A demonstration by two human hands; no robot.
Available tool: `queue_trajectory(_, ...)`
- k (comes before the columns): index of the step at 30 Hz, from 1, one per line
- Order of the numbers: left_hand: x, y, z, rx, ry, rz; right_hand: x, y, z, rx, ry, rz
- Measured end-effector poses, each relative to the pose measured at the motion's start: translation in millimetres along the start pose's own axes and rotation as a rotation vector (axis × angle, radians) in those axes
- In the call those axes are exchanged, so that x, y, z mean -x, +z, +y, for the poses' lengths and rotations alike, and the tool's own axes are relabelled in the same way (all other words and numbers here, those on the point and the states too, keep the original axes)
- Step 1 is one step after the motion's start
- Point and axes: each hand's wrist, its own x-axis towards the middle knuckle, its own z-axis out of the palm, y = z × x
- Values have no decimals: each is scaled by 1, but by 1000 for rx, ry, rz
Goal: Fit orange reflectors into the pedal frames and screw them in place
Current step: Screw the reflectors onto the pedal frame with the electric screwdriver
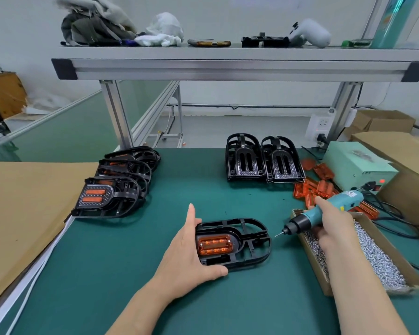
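Note:
A black pedal frame [249, 240] lies flat on the green mat, with an orange reflector [214, 244] seated in its left end and two screw heads showing. My left hand [191, 252] cups the frame's left end, thumb below and fingers above. My right hand [329, 223] grips a teal electric screwdriver [322, 213], its bit pointing left and down, just right of the frame and not touching it. A cardboard box of silver screws [377, 259] lies under my right forearm. Loose orange reflectors [317, 187] are piled at the right.
A row of pedals fitted with reflectors [111, 189] lies at the left. Two stacks of bare black frames [261, 160] stand at the back. A pale green power unit [356, 165] and cables sit at the right. Cardboard sheet [22, 213] covers the left edge.

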Motion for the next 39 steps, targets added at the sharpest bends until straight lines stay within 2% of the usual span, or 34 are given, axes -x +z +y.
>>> queue_trajectory(7,0,0,0,1,-1,-13,-1,-10,13,225,-151,84)
queue_trajectory(10,1,0,1,-48,33,-23,-2,-10,18,443,-268,156)
queue_trajectory(17,-4,-4,3,-160,118,-112,6,-9,17,709,-673,251)
queue_trajectory(19,-5,-6,6,-130,103,-109,13,-6,14,768,-794,168)
queue_trajectory(23,-9,-14,7,-80,67,-84,36,4,10,888,-1087,-204)
queue_trajectory(26,-14,-24,8,-41,33,-71,50,11,5,977,-1075,-562)
queue_trajectory(29,-19,-35,11,38,-4,-84,60,18,6,1098,-956,-838)
queue_trajectory(31,-21,-40,12,131,-27,-93,64,23,10,1102,-924,-872)
queue_trajectory(39,-21,-41,11,329,-94,-96,71,33,11,951,-1015,-715)
